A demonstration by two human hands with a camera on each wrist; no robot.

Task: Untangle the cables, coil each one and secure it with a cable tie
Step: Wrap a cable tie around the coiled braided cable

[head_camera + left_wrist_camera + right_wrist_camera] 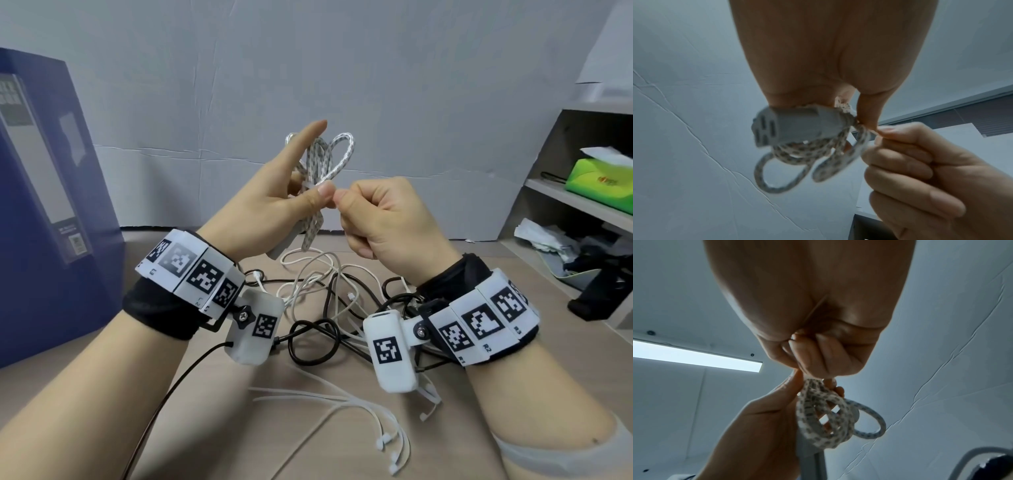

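Note:
My left hand (pixel 294 195) holds a coiled white braided cable (pixel 337 150) upright above the table, thumb pressed on the bundle's waist and index finger pointing up. A thin white cable tie (pixel 309 185) crosses the coil under that thumb. My right hand (pixel 342 202) pinches the tie's end between thumb and forefinger, right beside the left thumb. In the left wrist view the cable's grey plug (pixel 793 126) sits under the palm, with loops (pixel 785 162) hanging below it. The coil (pixel 818 420) also shows in the right wrist view.
A tangle of white and black cables (pixel 318 308) lies on the table below my hands. Several loose cable ties (pixel 359 407) lie nearer me. A blue box (pixel 44 205) stands at the left; a shelf (pixel 565 202) with a green tissue box (pixel 599 178) stands at the right.

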